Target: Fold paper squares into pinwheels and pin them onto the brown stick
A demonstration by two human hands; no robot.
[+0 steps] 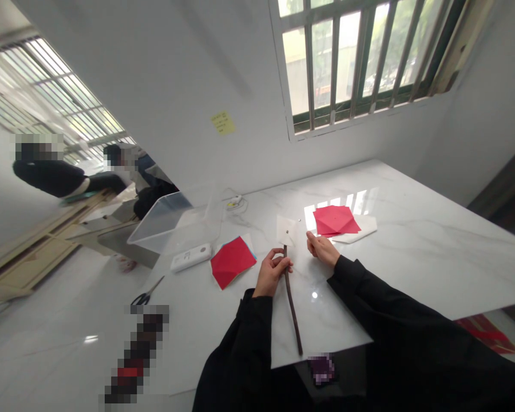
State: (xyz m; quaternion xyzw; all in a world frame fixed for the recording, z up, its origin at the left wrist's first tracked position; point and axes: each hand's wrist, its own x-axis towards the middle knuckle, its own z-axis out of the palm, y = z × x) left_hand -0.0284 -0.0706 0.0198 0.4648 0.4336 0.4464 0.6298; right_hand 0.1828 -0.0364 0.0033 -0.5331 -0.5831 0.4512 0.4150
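A thin dark brown stick [292, 312] is gripped near its upper end by my left hand [273, 272], fingers wrapped round it. At the stick's top sits a small white paper pinwheel [282, 224] with a dark dot at its centre. My right hand [323, 250] is held to the right of the pinwheel, apart from it, with fingers curled together; whether anything small is pinched there I cannot make out. Just beyond that hand lie red paper pieces [336, 221] over white paper [360, 230]. Left of my left hand is another stack of red paper [233, 263].
The white marble-patterned table [416, 252] stands against a wall below a barred window. On its left are a white rectangular device [191, 258], scissors [146, 294] with dark handles, a clear plastic bin [154, 220] and a cable [237, 201]. Two people sit farther left.
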